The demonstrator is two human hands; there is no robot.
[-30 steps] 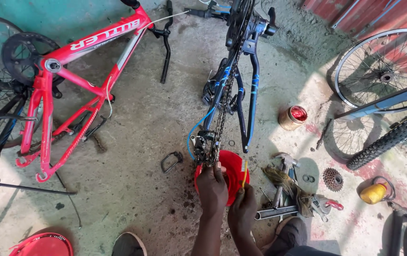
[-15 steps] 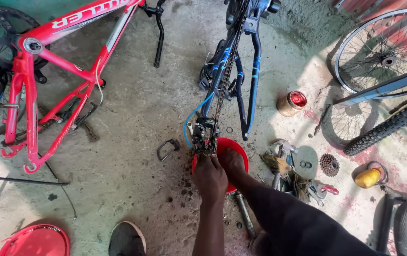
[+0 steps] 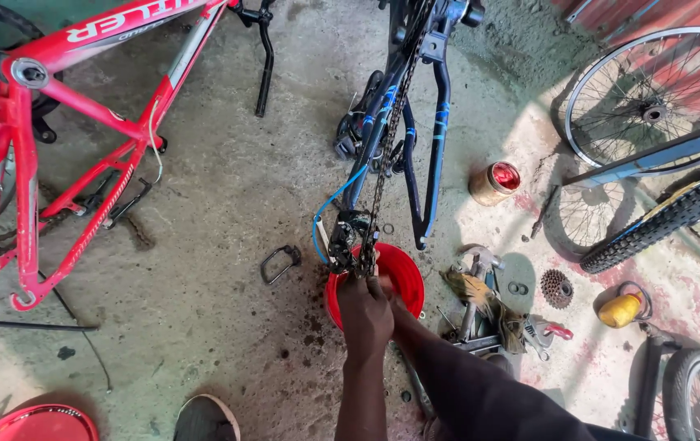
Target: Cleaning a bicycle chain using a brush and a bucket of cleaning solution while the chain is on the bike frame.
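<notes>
— What could go wrong here?

— The chain [image 3: 382, 155] could be pulled off or get jammed, it is judged, if it is tugged sideways near the rear gear changer [image 3: 343, 242]. Fingers could also be pinched between the chain and the small wheels, because both hands are held so close to them. Oil could be spilled too, if the red bowl [image 3: 403, 273] is bumped by a wrist.

— Where are the hands?

— The left hand [image 3: 364, 314] is seen from the back, just over the near edge of the red bowl, with its fingers curled up at the bottom of the chain. How tightly they are closed, and on what, cannot be told. The right hand [image 3: 386, 287] is mostly hidden behind the left one. Only a little of it is seen, so its fingers cannot be judged either.

— How does the bike part look?

— The gear changer is black and greasy. It hangs at the low end of the blue bike frame [image 3: 435, 139], right above the bowl. A thin blue cable [image 3: 329, 208] is looped into it. The chain runs up along the frame and looks dark and dirty.

— What else is lying about?

— A red bike frame [image 3: 80, 139] is lying on the floor, well apart to the left. A small tin with a red top [image 3: 495, 182], a gear cog [image 3: 556, 287] and a yellow bottle [image 3: 621, 309] are set on the floor to the right. Dark spots are seen on the floor [image 3: 227, 196] beside the bowl.
</notes>
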